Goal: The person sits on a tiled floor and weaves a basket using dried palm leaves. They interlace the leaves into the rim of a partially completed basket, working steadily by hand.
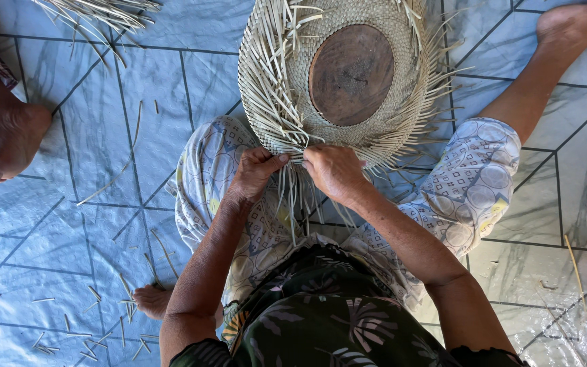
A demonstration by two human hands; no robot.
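Blue-grey tiled floor [69,88], loose straw strips [90,326] scattered at seven o'clock, straw bundle [96,13] at eleven o'clock.

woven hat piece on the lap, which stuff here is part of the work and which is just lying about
In the work: woven straw piece, round wooden block, left hand, right hand.

Lying about: straw scraps, straw bundle, another person's foot.
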